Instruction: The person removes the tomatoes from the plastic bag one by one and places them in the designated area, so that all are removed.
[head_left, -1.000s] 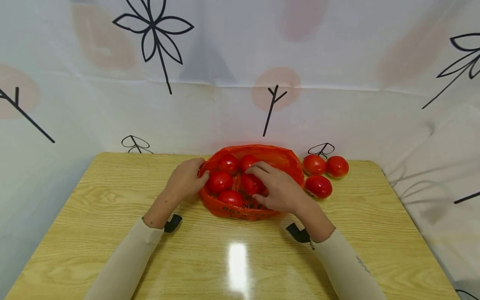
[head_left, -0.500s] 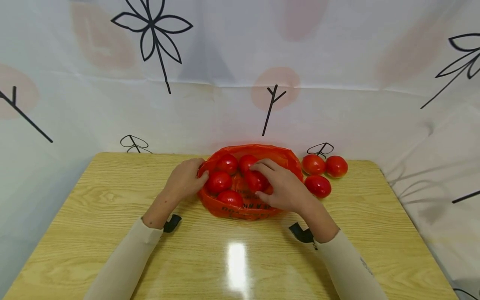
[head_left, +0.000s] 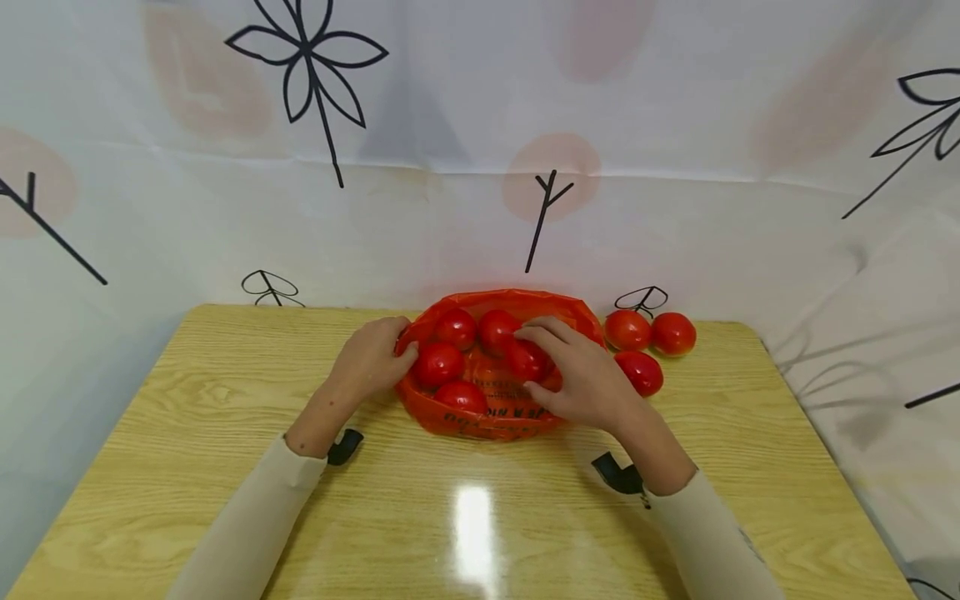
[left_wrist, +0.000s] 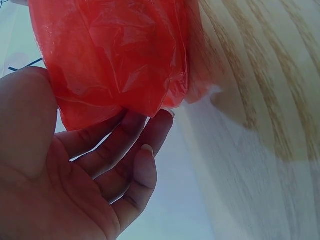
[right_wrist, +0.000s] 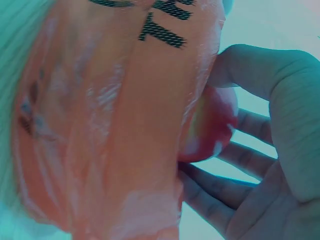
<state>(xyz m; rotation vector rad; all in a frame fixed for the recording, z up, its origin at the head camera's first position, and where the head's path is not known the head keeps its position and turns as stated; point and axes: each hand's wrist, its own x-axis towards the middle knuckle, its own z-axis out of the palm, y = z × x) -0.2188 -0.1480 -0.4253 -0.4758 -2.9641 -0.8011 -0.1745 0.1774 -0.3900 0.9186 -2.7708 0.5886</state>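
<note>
A red plastic bag (head_left: 495, 427) with dark lettering stands with its mouth spread wide at the back middle of the table. My left hand (head_left: 367, 358) grips its left rim, thumb inside; in the left wrist view the fingers lie behind the plastic (left_wrist: 115, 55). Inside the bag, my right hand (head_left: 581, 379) holds a shiny red tomato (head_left: 527, 360) between thumb and fingers. The right wrist view shows this tomato (right_wrist: 217, 125) partly hidden by the bag's wall. Several more tomatoes, one at the front left (head_left: 461, 396), lie in the bag's left half and back.
Just right of the bag, three loose tomatoes sit close together: one orange-red (head_left: 627, 330), one at the far right (head_left: 673, 334) and one nearer (head_left: 640, 372). A patterned white cloth (head_left: 465, 225) hangs directly behind the wooden table (head_left: 360, 533).
My right hand has moved a little to the right, and the tomato in it has shifted right inside the bag. The left hand stays at the rim.
</note>
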